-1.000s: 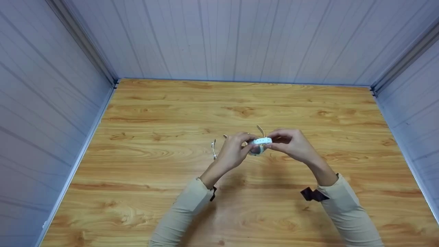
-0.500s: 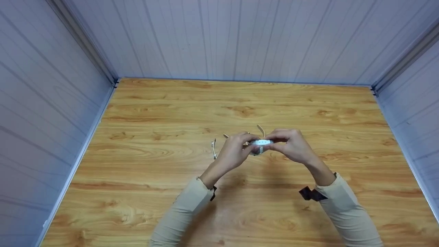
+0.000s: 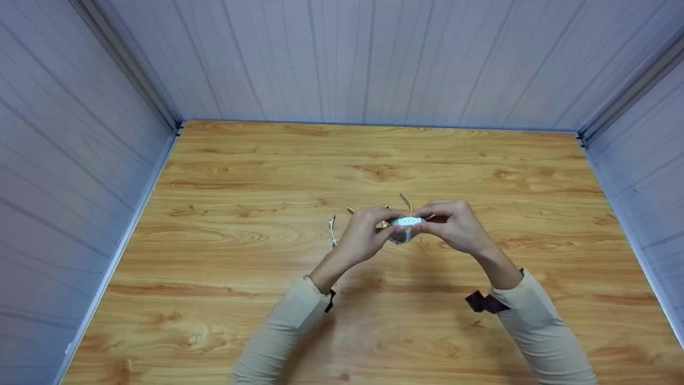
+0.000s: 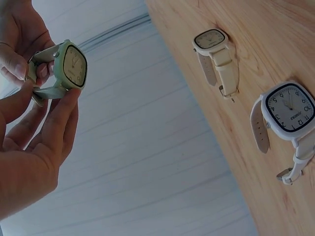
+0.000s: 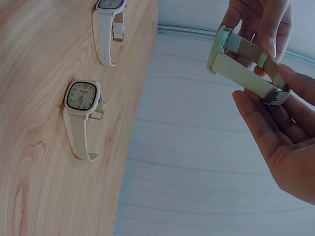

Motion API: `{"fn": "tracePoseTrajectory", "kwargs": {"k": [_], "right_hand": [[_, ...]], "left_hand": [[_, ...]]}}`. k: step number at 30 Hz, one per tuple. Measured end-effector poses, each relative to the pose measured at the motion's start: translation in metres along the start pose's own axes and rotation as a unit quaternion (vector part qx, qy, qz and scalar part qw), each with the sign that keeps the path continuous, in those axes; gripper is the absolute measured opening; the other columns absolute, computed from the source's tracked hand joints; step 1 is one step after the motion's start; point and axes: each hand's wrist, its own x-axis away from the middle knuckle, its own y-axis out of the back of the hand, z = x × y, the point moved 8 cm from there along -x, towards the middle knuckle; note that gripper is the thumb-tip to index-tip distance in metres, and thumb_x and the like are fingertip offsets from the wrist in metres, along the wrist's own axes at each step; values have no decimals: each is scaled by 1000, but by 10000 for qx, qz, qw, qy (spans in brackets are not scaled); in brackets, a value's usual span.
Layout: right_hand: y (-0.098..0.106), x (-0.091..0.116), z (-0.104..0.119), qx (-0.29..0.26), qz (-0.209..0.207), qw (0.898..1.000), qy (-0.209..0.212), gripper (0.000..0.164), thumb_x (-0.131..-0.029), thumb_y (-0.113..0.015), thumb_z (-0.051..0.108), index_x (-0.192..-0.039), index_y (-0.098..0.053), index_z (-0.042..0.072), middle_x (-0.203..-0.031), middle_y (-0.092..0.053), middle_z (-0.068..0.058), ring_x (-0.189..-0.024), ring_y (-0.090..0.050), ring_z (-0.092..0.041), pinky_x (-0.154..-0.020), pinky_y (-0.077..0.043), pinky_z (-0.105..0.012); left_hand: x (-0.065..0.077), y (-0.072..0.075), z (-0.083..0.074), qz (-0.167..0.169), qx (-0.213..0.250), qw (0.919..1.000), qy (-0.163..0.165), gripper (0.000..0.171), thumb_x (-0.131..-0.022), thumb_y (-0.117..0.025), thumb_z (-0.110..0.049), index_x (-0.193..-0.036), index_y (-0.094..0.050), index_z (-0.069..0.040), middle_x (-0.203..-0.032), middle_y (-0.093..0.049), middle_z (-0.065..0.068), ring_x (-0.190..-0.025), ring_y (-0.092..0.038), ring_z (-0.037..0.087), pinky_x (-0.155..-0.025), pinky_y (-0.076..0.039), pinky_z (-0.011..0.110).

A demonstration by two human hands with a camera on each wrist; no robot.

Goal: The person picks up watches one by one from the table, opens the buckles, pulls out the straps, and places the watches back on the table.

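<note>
Both hands hold a pale green wristwatch [image 4: 70, 66] up above the table. Its square face shows in the left wrist view, and its strap is bent round into a loop. My left hand [image 3: 365, 235] pinches it from the left between thumb and fingers. From the other side my right hand [image 3: 457, 227] grips the strap, its fingers close around the metal buckle [image 5: 274, 97] in the right wrist view. In the head view the fingers hide the ends of the watch.
A cream watch [image 5: 81, 96] and a white watch [image 4: 291, 109] lie on the wooden table [image 3: 240, 256] beyond the hands, their straps curved upward. In the head view the left hand partly covers them. Pale panel walls [image 3: 342, 64] enclose the table at the back and sides.
The green watch has tilted slightly between the fingers, and the right hand has shifted a little. Both hands keep their hold; the other watches have stayed put.
</note>
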Motion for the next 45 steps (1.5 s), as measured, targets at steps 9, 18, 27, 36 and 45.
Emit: {"fn": "tracePoseTrajectory", "kwargs": {"k": [9, 18, 27, 36, 45], "right_hand": [[0, 0, -4, -120, 40, 9999, -62, 14, -79, -65, -7, -92, -67, -11, -88, -65, -20, -79, -62, -24, -66, -53, -24], [0, 1, -6, -186, 104, 9995, -224, 14, -80, -64, -7, -93, -66, -12, -89, -65, -21, -81, -62, -27, -66, -54, -25], [-1, 1, -11, -370, 164, 9985, -380, 13, -81, -65, -5, -92, -67, -10, -90, -65, -19, -79, -62, -27, -63, -54, -25], [1, 2, -15, -496, 143, 9968, -608, 12, -80, -65, -6, -91, -67, -11, -90, -65, -20, -78, -61, -21, -62, -53, -26], [1, 3, -26, -570, 57, 9971, -509, 13, -79, -67, -4, -92, -68, -8, -91, -65, -18, -80, -61, -20, -64, -54, -27]], "left_hand": [[1, -1, 0, 28, 42, 9999, -101, 17, -86, -63, -8, -101, -67, -1, -97, -66, 10, -88, -62, 17, -73, -48, 15], [1, 0, 0, 62, 177, 9997, -182, 18, -86, -63, -7, -102, -67, 1, -98, -66, 11, -89, -62, 18, -73, -49, 15], [4, -1, 2, 259, 547, 9981, 64, 20, -86, -62, -8, -103, -67, 2, -101, -65, 12, -92, -62, 21, -71, -50, 16], [7, -1, 7, 348, 995, 9942, 233, 18, -86, -61, -5, -102, -66, 3, -103, -63, 13, -93, -61, 20, -74, -49, 17], [7, -2, 7, 368, 1184, 9913, 442, 16, -86, -61, -3, -100, -65, 3, -100, -61, 13, -95, -60, 21, -76, -49, 18]]}}
